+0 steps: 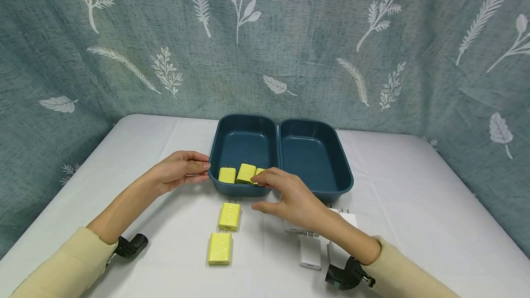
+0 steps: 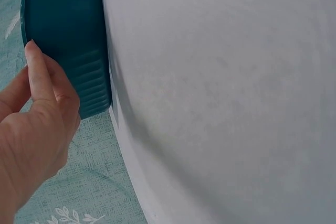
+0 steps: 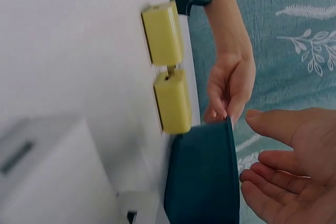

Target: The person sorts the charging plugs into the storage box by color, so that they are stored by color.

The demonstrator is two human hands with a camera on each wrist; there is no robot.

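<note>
My left hand (image 1: 182, 171) touches the left side wall and rim of the left dark blue bin (image 1: 244, 191), its fingers fairly straight. In the left wrist view, one fingertip of that hand (image 2: 42, 114) meets the rim. Over the front right of the same bin is my right hand (image 1: 290, 194), its thumb and fingers apart. Nothing shows between them in the right wrist view, where the hand (image 3: 294, 166) is beside the bin wall (image 3: 202, 177). Inside the bin lie yellow charger plugs (image 1: 246, 173), one partly hidden by my right fingers.
Two more yellow charger plugs (image 1: 229, 216) lie in front of the left bin. White charger plugs (image 1: 310, 252) are on the white cloth under my right forearm, partly covered. A second dark blue bin (image 1: 316, 160) stands against the first. A patterned curtain (image 1: 256, 59) hangs behind.
</note>
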